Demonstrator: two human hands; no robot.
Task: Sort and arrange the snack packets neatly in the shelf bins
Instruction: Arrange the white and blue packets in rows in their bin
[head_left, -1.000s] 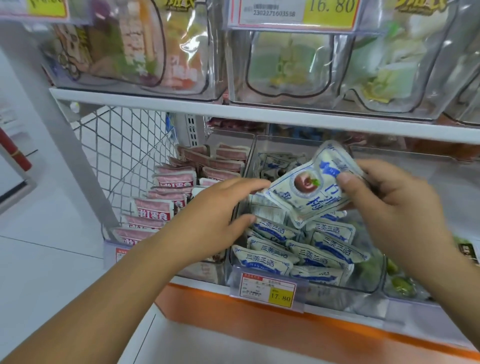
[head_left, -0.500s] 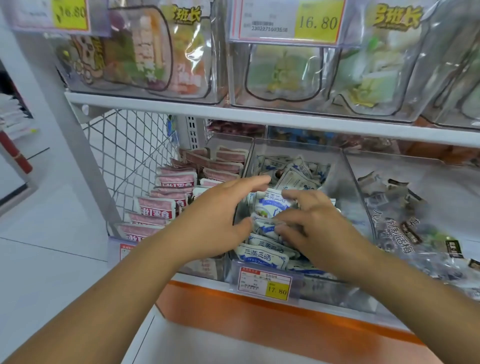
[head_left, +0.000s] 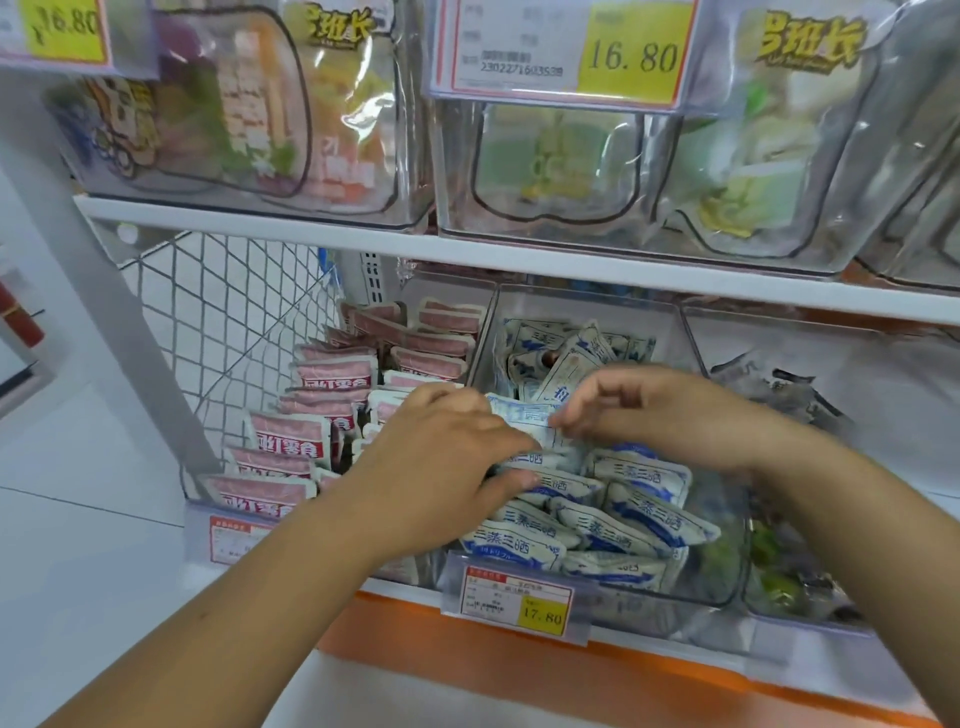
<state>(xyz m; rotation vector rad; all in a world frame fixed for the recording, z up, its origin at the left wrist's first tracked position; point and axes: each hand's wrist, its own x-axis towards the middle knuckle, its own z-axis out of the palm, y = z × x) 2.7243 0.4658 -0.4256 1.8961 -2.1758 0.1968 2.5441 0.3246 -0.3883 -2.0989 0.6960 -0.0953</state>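
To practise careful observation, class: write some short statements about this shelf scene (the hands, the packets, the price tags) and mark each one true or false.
1. The left hand and the right hand are both at the middle bin of blue-and-white packets. True.
2. That bin's price tag reads 16.80. False: it reads 17.80; 16.80 is on the upper shelf tag.
3. The pink packets lie left of the blue-and-white ones. True.
4. The left hand holds a pink packet. False: its fingers and thumb are on blue-and-white packets.
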